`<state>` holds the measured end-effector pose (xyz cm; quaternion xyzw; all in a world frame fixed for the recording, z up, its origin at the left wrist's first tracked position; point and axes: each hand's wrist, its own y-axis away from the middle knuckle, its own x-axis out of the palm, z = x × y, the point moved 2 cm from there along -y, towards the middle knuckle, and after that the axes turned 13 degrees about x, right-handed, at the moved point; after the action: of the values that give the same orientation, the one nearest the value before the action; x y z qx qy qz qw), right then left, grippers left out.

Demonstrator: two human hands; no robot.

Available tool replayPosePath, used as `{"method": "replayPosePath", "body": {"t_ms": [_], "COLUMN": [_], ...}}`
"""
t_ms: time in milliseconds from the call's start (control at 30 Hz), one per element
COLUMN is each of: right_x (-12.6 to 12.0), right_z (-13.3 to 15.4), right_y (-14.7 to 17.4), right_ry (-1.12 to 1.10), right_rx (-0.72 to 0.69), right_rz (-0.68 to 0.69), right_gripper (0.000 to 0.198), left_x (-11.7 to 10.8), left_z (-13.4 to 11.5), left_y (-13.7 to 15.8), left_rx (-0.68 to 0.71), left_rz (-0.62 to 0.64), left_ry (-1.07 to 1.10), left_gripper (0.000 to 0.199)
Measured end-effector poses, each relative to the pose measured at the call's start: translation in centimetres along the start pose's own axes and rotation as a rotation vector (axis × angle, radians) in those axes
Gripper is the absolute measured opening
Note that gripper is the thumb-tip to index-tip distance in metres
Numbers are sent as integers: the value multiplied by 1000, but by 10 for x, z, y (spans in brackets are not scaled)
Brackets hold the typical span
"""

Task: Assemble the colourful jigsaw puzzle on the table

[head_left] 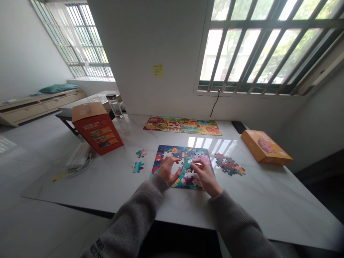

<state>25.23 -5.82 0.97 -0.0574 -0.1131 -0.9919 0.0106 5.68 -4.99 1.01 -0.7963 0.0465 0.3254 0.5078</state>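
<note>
A colourful jigsaw puzzle [176, 150] lies on the white table, partly filled in, with pale gaps around its middle. My left hand [168, 170] is over its left half, thumb and fingers apart with nothing between them. On the right half, my right hand [206, 175] has its thumb and fingertips closed on the edge of a teal puzzle piece [187, 164]. My fingers and palms cover parts of the picture. Right of the puzzle is a pile of loose pieces [229, 165]; to the left lie a few teal and pink pieces [138, 167].
A long finished animal puzzle [182, 125] lies along the wall. An orange-red box [98, 129], a glass bottle [115, 106] and a white cabled power strip [79, 157] are at left. A yellow box [265, 147] and a black phone [238, 127] sit at right.
</note>
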Motion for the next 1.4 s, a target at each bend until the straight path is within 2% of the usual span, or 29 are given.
{"method": "replayPosePath", "body": {"t_ms": [133, 267, 367, 467, 600, 700, 767, 867, 967, 1100, 1267, 1400], "right_x": [5, 10, 7, 4, 5, 5, 0, -18, -41, -55, -51, -48], "right_z": [-5, -8, -2, 2, -2, -4, -4, -4, -5, -8, -12, -14], "right_y": [4, 7, 8, 13, 16, 14, 11, 5, 2, 4, 6, 3], "right_ry": [38, 166, 384, 609, 759, 809, 845, 909, 988, 1088, 1152, 1176], "right_rx": [20, -17, -286, -588, -746, -781, -789, -776, -725, -638, -610, -612], "right_rz": [14, 115, 62, 82, 158, 135, 115, 52, -36, -57, -61, -56], "right_gripper": [46, 43, 28, 23, 20, 20, 27, 37, 36, 28, 18, 18], "left_x": [3, 9, 14, 16, 16, 16, 15, 11, 9, 15, 28, 36], "left_z": [3, 8, 14, 19, 20, 19, 18, 14, 9, 5, 12, 19], "left_y": [3, 4, 5, 6, 7, 8, 7, 6, 6, 9, 19, 25], "left_rx": [-109, -372, -532, -586, -571, -566, -554, -450, -235, -8, 34, 37], "left_rz": [-9, -63, -123, -131, -93, -59, -43, -44, 11, 141, 276, 322], "left_ry": [170, 471, 659, 656, 567, 580, 578, 405, 244, 286, 261, 206], "left_gripper": [19, 22, 37, 39, 36, 35, 33, 26, 19, 26, 31, 30]}}
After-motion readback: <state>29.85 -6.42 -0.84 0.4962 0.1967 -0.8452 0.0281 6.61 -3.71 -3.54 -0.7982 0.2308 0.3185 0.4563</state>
